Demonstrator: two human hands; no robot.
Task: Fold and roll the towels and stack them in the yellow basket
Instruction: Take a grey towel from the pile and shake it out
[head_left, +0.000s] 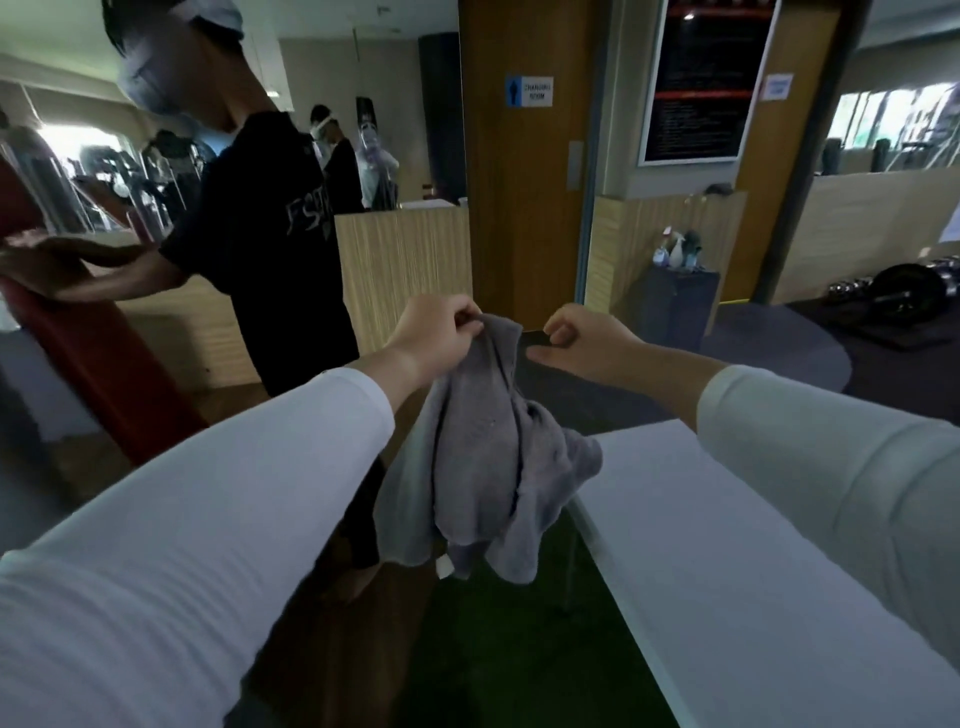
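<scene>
While the soft grey terry towel hangs bunched in mid-air, the person's left hand pinches its top edge, the grip clamped together on a fold of cloth near 1 corner. The right hand sits just beside that top edge, its fingers curled in towards the thumb; whether they already hold any cloth cannot be told, since no fabric shows between them. Both arms wear long white sleeves.

Below the hands the towel droops in loose folds, its lower hem with a small white tag hanging over the gap between the floor on the left and the white bench on the right. It is not lying on the bench, though its right-hand folds hang right by the bench's near-left edge. No yellow basket is in view.

By its look the towel is light, limp and not slippery, so it will sag wherever it is unsupported and will not hold a shape by itself. It seems best taken by 2 adjacent corners along 1 edge, then pulled apart so it hangs flat. The step in hand looks like finding that second corner, with folding and rolling yet to begin.

Another person in a dark T-shirt stands far left, well clear of the towel.
</scene>
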